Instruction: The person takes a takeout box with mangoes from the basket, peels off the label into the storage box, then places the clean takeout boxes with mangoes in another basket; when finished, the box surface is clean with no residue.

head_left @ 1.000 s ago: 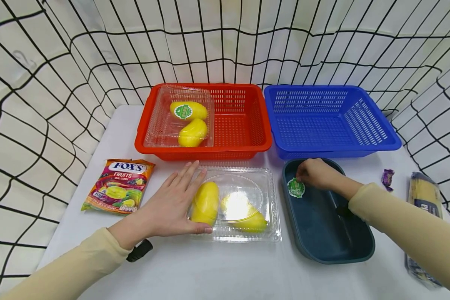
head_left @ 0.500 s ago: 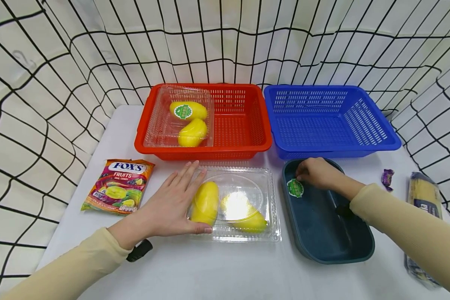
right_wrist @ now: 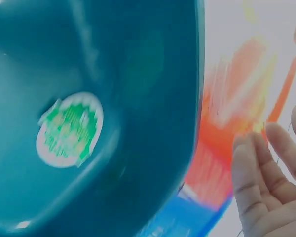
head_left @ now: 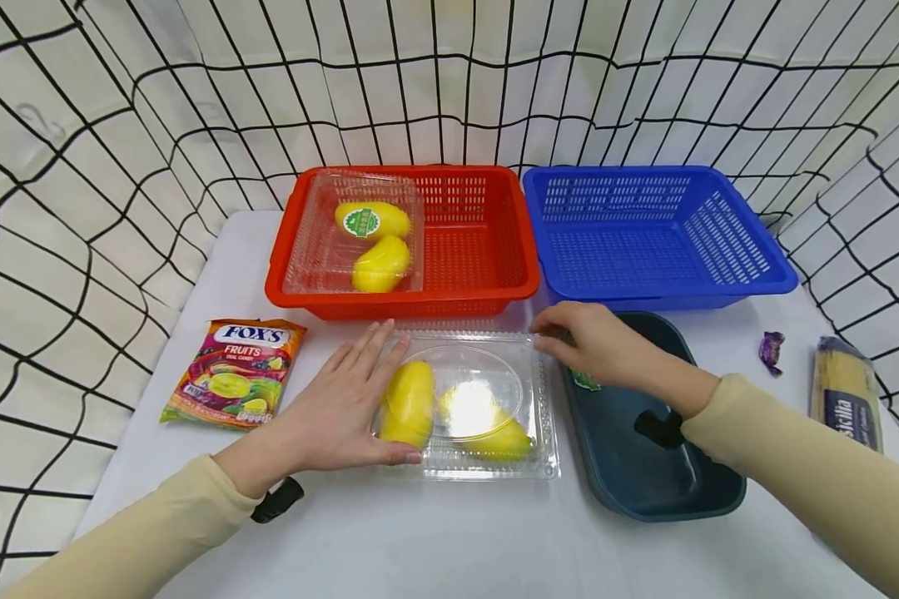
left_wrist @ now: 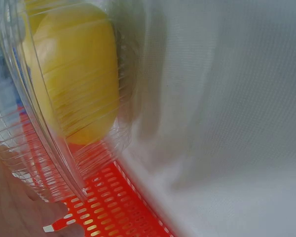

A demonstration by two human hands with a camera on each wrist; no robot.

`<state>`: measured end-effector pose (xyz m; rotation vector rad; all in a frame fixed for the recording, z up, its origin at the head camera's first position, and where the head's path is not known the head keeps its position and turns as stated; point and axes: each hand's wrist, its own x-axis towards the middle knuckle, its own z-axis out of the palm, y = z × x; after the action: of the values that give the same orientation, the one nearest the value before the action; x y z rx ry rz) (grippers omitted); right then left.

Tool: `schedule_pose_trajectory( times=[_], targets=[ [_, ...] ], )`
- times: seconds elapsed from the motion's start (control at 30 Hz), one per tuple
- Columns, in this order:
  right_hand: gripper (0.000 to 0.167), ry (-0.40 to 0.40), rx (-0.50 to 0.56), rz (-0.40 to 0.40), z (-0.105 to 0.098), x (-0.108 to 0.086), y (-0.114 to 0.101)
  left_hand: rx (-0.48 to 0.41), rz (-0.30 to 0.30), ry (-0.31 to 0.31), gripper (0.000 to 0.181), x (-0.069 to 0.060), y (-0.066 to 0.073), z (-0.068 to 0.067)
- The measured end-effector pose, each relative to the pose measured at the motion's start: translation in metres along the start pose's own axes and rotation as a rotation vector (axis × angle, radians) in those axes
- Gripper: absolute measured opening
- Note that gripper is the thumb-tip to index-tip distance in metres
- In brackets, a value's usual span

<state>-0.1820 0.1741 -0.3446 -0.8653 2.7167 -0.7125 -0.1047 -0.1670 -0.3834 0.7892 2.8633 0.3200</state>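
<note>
My left hand (head_left: 345, 399) lies spread over the left edge of a clear plastic clamshell box (head_left: 535, 453). Inside this box are two yellow mangoes (head_left: 408, 403). In the left wrist view, a mango (left_wrist: 79, 74) shows through the ribbed plastic wall. My right hand (head_left: 603, 345) is above the box's far right corner, thumb and fingertips close together. Whether anything thin is between them, I cannot tell. A green-and-white round sticker (right_wrist: 69, 131) lies in the dark teal tray (head_left: 707, 491); in the head view my right hand partly hides it.
Behind stands a red basket (head_left: 479, 291) containing another clear box with two mangoes (head_left: 382, 264), one stickered. Beside it is a blue basket (head_left: 659, 291). A Fox's candy bag (head_left: 232, 374) lies left; a purple wrapped candy (head_left: 771, 353) and a pasta pack (head_left: 846, 399) lie right.
My right hand has moved left from the sticker in the teal tray to the far right corner of the clear box. The left hand stays in place.
</note>
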Motion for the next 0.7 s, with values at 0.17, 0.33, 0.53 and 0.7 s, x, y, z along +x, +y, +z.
schedule_pose_trajectory(
  times=[0.17,0.33,0.53,0.7],
  targets=[
    [0.053,-0.115,-0.005,-0.048,0.019,0.013,-0.011,-0.024,0.002,0.002,0.128,0.001,0.001,0.003],
    [0.068,-0.217,-0.026,-0.039,0.027,0.021,-0.018,-0.055,0.004,0.007,0.128,0.000,0.001,0.004],
    [0.070,-0.230,-0.084,-0.011,0.030,0.019,-0.023,-0.133,-0.037,0.040,0.127,-0.009,0.004,0.005],
    [0.070,-0.228,-0.133,0.028,0.031,0.007,-0.031,-0.165,-0.058,0.073,0.126,-0.019,0.010,0.007]
  ],
)
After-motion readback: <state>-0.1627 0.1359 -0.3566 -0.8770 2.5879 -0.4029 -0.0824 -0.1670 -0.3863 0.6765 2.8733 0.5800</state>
